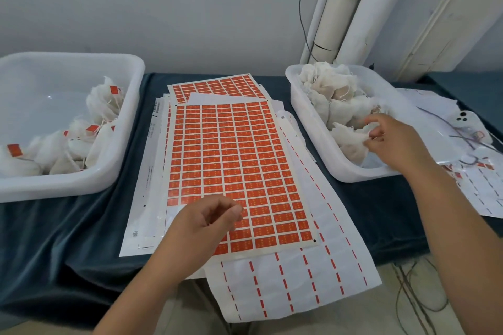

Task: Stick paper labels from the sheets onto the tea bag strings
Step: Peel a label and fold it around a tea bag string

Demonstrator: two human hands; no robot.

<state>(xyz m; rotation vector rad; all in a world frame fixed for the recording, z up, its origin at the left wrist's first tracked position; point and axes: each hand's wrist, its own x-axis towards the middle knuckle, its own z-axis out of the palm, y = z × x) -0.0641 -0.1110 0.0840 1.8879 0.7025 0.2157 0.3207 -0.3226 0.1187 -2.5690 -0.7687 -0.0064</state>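
A sheet of orange paper labels (pixel 231 160) lies in the middle of the table on a pile of used backing sheets. My left hand (pixel 209 220) hovers over the sheet's near left corner with fingers loosely curled and nothing visible in them. My right hand (pixel 392 139) reaches into the right white tub (pixel 307 122) and pinches a white cloth tea bag (pixel 351 134) among several unlabelled bags. The left white tub (pixel 128 128) holds several tea bags (pixel 81 141) with orange labels on their strings.
A second label sheet (pixel 220 87) lies behind the first. Empty backing sheets (pixel 299 280) hang over the table's front edge. At the far right lie more papers, a white phone (pixel 468 119) and a cable. A dark blue cloth (pixel 68 239) covers the table; pipes stand behind.
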